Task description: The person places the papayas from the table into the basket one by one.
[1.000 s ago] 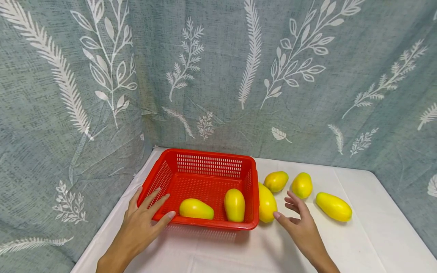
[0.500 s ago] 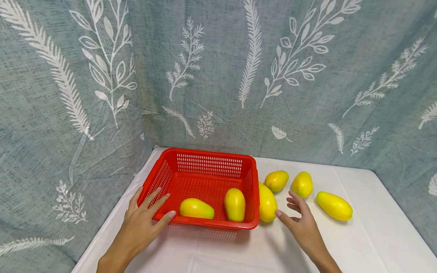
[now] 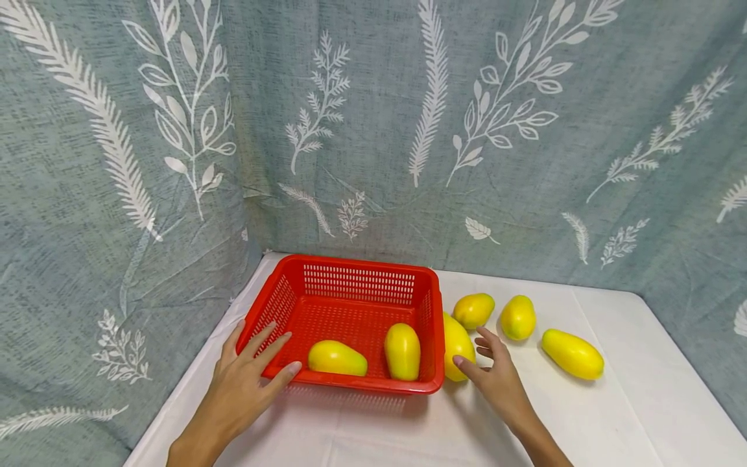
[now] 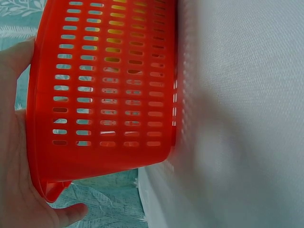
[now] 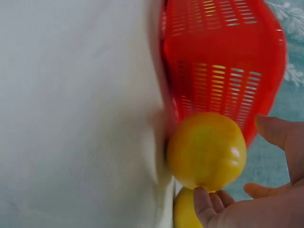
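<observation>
My left hand (image 3: 239,389) rests with spread fingers over the left front corner of a red plastic basket (image 3: 350,314). In the left wrist view, its thumb (image 4: 19,57) lies against the rim. Two yellow-green mangoes, one lying sideways (image 3: 335,358) and one pointing lengthwise (image 3: 403,351), are inside the basket. Just outside its right wall lies a large yellow mango (image 3: 454,344), partly hidden by the basket. My right hand (image 3: 496,383) is beside that mango, fingers bent loosely and thumb apart. In the right wrist view, a fingertip (image 5: 202,199) meets the mango's lower edge.
Further right on the white cloth-covered table (image 3: 636,389) lie a small mango (image 3: 474,310), another mango (image 3: 518,318) and a long yellow one (image 3: 573,354). A grey-green curtain (image 3: 373,130) with white leaf prints closes off the back and sides.
My right hand has moved slightly left, so its thumb now overlaps the large mango beside the basket. The left hand, basket and fruit have stayed in place.
</observation>
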{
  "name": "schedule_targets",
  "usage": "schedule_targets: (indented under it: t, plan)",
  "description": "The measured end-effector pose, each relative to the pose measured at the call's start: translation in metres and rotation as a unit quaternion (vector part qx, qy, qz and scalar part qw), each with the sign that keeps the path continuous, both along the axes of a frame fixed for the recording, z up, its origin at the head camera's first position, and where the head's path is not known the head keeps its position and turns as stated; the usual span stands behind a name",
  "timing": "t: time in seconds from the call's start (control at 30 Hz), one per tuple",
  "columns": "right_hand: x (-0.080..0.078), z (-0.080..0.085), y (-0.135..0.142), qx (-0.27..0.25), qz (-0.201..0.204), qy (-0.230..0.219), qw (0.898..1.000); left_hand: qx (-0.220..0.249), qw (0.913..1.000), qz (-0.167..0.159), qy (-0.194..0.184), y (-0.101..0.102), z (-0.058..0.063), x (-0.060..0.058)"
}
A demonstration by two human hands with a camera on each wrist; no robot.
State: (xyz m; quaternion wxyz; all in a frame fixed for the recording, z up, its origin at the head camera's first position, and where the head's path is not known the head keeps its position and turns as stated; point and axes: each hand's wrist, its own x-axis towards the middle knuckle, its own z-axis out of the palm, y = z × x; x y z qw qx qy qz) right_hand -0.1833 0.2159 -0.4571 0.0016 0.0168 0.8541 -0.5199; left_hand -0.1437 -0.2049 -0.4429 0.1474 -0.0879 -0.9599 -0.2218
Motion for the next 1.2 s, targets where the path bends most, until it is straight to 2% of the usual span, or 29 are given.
schedule_targets:
  t: [0.27,0.63,0.9,1.2]
  plan:
    - [-0.014,-0.006,-0.012,0.031,0.019,0.008,0.999,0.000,1.0000,-0.001,-0.003,-0.001,0.001,0.000]
    - [-0.026,-0.014,-0.022,0.016,0.034,0.003,0.999,-0.005,1.0000,0.004,-0.002,0.000,0.002,0.000]
    - [-0.029,-0.015,-0.028,0.017,0.035,0.002,0.999,-0.003,1.0000,0.006,-0.005,0.000,0.002,0.001]
    - [-0.024,-0.017,-0.022,0.033,0.021,0.004,0.999,-0.004,1.0000,0.002,0.000,0.001,0.001,0.000]
